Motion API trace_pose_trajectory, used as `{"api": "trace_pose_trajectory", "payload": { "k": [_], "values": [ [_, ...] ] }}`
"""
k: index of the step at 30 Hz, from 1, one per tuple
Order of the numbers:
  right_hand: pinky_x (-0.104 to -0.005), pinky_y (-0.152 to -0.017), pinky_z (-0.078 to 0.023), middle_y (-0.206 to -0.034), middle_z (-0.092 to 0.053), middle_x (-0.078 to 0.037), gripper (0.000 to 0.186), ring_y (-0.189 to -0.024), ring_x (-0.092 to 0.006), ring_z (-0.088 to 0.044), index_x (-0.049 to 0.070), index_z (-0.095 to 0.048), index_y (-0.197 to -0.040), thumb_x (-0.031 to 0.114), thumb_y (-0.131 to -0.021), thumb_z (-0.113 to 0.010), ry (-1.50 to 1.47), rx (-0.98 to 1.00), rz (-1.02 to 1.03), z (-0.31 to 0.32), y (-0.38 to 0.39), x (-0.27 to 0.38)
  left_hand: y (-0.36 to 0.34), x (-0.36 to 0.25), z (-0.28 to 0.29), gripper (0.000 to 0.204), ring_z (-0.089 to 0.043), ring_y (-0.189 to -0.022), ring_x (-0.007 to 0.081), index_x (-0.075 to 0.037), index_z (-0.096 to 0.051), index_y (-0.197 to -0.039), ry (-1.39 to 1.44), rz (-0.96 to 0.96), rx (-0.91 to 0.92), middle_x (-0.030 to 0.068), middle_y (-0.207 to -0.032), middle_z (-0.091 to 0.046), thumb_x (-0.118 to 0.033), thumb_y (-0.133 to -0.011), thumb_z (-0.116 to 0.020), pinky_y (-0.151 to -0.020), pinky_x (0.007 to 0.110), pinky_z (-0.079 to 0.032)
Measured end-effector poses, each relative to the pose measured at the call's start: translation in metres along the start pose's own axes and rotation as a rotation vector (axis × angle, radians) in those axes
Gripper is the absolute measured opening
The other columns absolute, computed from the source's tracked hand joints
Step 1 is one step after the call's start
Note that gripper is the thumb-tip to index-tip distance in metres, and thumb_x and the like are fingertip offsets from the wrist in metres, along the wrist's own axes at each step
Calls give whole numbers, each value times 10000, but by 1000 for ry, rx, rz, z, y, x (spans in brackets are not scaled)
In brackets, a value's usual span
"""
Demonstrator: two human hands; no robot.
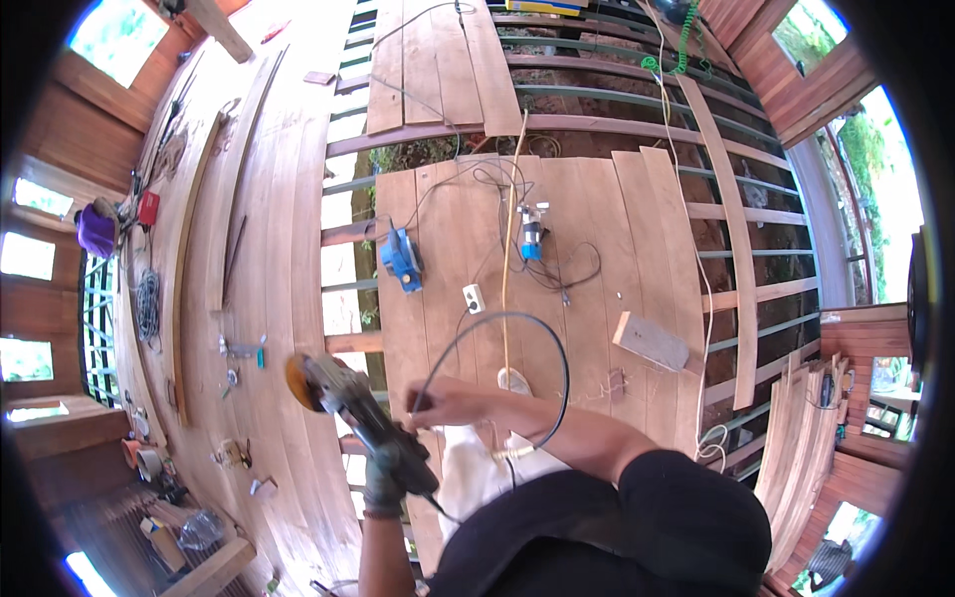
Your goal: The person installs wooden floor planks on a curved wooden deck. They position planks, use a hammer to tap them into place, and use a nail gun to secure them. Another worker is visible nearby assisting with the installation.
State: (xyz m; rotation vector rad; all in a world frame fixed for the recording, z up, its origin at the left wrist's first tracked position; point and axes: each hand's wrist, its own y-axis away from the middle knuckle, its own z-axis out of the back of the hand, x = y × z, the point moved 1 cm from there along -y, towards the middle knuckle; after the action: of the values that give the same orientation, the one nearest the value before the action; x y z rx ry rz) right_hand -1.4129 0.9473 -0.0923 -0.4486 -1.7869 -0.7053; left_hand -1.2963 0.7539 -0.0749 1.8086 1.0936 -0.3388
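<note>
My left hand (385,480), in a dark grey-green glove, is wrapped round the body of an angle grinder (363,413). An orange-brown disc (304,383) sits at its far end, tilted up to the left, and its cord trails back toward my body. Beside the grinder, my bare right hand (453,402) is closed with its fingertips at one end of a black cable (565,370). That cable arcs up in a wide loop over the planks and comes back down by my right forearm. Slight blur covers the right fingers.
On the plank panel (587,259) ahead lie a blue electric planer (402,261), a blue trim router (532,234), a white socket box (473,298) and a wood block (651,341). Open joists (746,212) flank it at right. Cords cross the boards; long planks (199,239) lie left.
</note>
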Motion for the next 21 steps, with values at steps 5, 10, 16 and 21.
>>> {"api": "trace_pose_trajectory", "payload": {
  "k": [5, 10, 16, 21],
  "values": [
    [-323, -753, -545, -904, -691, -49, 213, -825, -164, -669, 29, -638, -1024, 178, -887, -706, -278, -405, -303, 93, 12, -302, -57, 70, 55, 633, -677, -843, 271, -58, -507, -1237, 96, 181, -186, 120, -1018, -622, -338, -758, -812, -729, 415, -593],
    [-451, -853, -509, -1009, -680, -217, 245, -983, -366, -651, 43, -645, -977, 268, -904, -577, 234, -825, -859, 173, 16, -509, -105, 144, 142, 573, -663, -805, 250, -42, -507, -1220, 28, 170, -459, 130, -1006, -613, -299, -786, -778, -704, 410, -589],
    [-442, -879, -522, -1078, -676, -153, 352, -977, -289, -658, 12, -562, -1186, 271, -977, -448, -691, -1114, -509, 203, -29, -571, -180, 210, 216, 350, -603, -577, 187, -39, -561, -1008, -107, 437, -579, 60, -713, -586, -247, -803, -753, -505, 321, -519],
    [-396, -613, -587, -851, -662, -118, 191, -708, -257, -696, 46, -566, -1023, 223, -958, -530, -1093, -622, -458, 159, -21, -468, -253, 259, 188, 302, -600, -585, 137, -46, -577, -987, -467, 387, -555, 24, -711, -600, -231, -811, -736, -517, 295, -495]
  ]
}}
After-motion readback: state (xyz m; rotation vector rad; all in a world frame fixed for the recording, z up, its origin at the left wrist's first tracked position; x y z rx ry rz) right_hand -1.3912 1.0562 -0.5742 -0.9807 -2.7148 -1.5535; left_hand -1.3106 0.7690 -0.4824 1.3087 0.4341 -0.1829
